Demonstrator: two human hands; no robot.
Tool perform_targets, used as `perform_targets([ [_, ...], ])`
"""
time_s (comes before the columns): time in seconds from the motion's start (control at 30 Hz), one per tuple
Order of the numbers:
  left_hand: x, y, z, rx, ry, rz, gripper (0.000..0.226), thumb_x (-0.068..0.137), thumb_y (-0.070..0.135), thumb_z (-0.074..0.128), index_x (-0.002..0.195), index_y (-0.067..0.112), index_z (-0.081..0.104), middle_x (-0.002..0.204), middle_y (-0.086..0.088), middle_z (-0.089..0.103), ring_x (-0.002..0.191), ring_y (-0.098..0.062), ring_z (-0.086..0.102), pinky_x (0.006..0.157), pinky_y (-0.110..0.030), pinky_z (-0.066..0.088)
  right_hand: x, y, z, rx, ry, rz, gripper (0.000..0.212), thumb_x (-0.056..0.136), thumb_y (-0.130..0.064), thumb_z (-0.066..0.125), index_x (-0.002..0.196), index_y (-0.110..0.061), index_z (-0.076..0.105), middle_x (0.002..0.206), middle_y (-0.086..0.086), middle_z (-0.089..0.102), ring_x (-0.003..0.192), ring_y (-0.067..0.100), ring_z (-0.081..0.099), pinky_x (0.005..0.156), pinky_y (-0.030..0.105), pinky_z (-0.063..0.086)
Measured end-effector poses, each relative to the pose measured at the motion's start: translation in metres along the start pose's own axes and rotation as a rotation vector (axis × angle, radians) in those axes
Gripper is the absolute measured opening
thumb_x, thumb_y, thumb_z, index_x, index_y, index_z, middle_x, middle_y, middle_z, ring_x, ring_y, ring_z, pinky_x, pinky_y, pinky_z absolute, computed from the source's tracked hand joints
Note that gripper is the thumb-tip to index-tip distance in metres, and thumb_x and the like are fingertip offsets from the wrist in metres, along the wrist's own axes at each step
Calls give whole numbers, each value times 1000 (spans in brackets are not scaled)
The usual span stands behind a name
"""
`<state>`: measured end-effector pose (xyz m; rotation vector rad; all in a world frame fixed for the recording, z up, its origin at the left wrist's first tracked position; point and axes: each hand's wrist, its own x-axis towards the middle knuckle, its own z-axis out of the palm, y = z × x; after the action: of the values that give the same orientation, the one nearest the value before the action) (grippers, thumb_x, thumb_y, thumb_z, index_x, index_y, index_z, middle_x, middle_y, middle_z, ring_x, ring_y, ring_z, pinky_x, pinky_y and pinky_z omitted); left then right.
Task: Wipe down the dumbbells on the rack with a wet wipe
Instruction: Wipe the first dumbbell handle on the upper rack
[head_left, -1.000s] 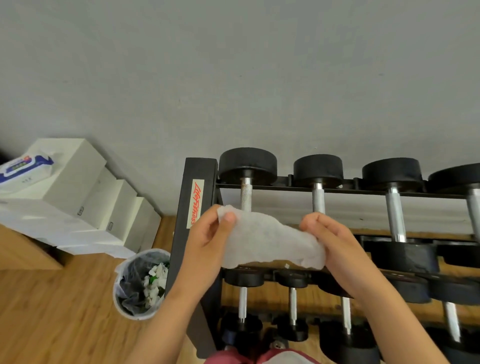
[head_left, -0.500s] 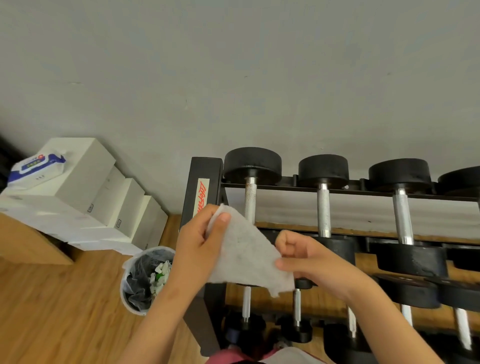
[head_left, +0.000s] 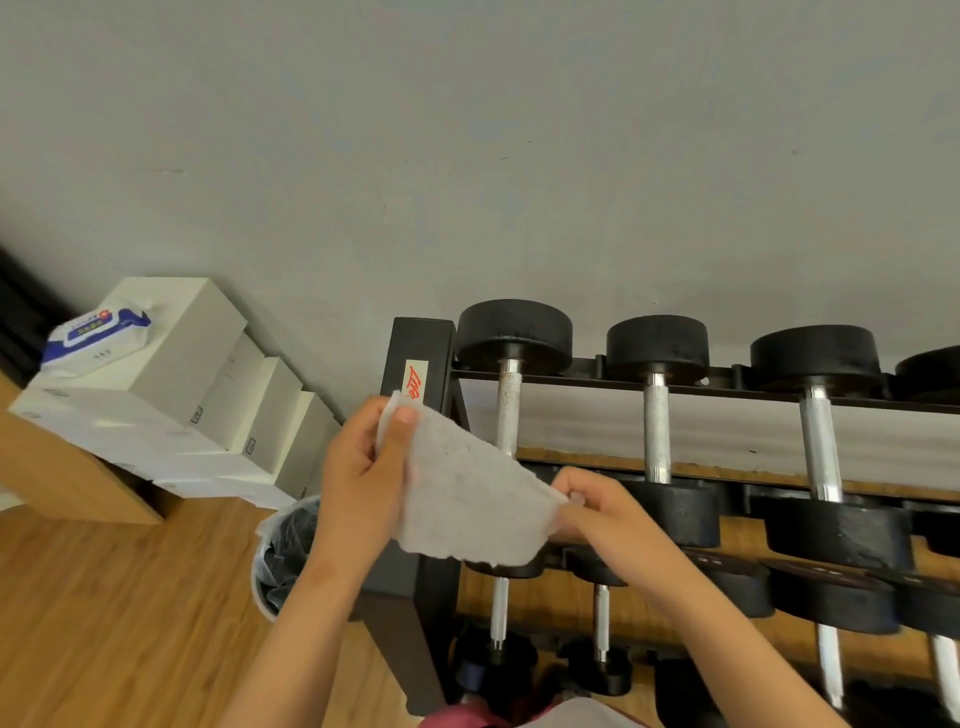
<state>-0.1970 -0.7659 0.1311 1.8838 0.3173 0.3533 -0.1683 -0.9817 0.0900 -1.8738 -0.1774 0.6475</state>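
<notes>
A white wet wipe is stretched between both hands in front of the left end of the black dumbbell rack. My left hand pinches its upper left corner with thumb on top. My right hand pinches its right edge. Behind the wipe, black dumbbells with steel handles lie across the top tier: the leftmost dumbbell, a second dumbbell and a third dumbbell. More dumbbells sit on the lower tiers, partly hidden by my hands and forearms.
A lined waste bin with crumpled wipes stands on the wood floor left of the rack. White boxes are stacked against the grey wall at left, with a pack of wet wipes on top.
The wipe went from spread wide to folded narrower; my right hand moved left and down toward my left hand, then re-gripped the right edge. The view shifted slightly right.
</notes>
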Motion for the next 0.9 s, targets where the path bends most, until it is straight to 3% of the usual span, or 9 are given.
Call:
perform_targets([
  [0.13, -5, -12, 1, 61, 35, -112, 25, 100, 35, 42, 93, 16, 57, 85, 4, 59, 74, -4, 59, 55, -12, 43, -3, -1, 0, 258, 124, 56, 17, 98, -16, 51, 90, -10, 65, 100, 5, 67, 98, 19, 65, 91, 39, 54],
  [0.3, -14, -21, 8, 148, 62, -106, 30, 100, 35, 44, 84, 13, 56, 75, 1, 54, 63, 2, 50, 55, -7, 41, -3, -2, 7, 222, 300, 62, 21, 100, -30, 48, 94, -27, 68, 94, -7, 68, 91, 10, 63, 76, 23, 47],
  [0.43, -15, -27, 10, 172, 97, -92, 28, 98, 38, 48, 81, 17, 57, 72, 6, 56, 67, -7, 52, 56, -11, 41, -3, -3, 4, 203, 429, 82, 25, 98, -31, 52, 100, -11, 66, 98, 9, 66, 93, 24, 62, 81, 40, 53],
  [0.5, -16, -24, 11, 171, 115, -86, 27, 97, 38, 49, 81, 18, 58, 73, 6, 57, 69, -7, 53, 56, -14, 43, -4, -7, 2, 226, 462, 70, 24, 97, -31, 53, 98, -10, 64, 98, 11, 65, 92, 24, 62, 77, 36, 53],
  [0.6, -19, -14, 17, 146, 76, -40, 23, 96, 32, 52, 83, 14, 59, 75, 4, 60, 71, -2, 57, 59, -10, 45, -3, -20, 5, 204, 416, 43, 17, 97, -29, 54, 99, -14, 62, 98, 7, 63, 88, 16, 62, 72, 27, 50],
  [0.77, -33, 10, 43, 54, -62, 34, 12, 94, 29, 57, 89, 25, 67, 75, 5, 64, 69, -8, 63, 59, -19, 50, -7, -43, 25, 272, 255, -82, 16, 93, -22, 60, 99, -8, 65, 100, 12, 68, 93, 25, 67, 86, 46, 57],
  [0.9, -41, 19, 48, 40, -126, 79, 19, 93, 36, 54, 103, 29, 68, 92, 12, 68, 88, -4, 65, 72, -14, 51, -10, -45, 26, 303, 238, -157, 13, 95, -20, 58, 101, -16, 68, 98, 6, 71, 93, 19, 68, 81, 35, 59],
])
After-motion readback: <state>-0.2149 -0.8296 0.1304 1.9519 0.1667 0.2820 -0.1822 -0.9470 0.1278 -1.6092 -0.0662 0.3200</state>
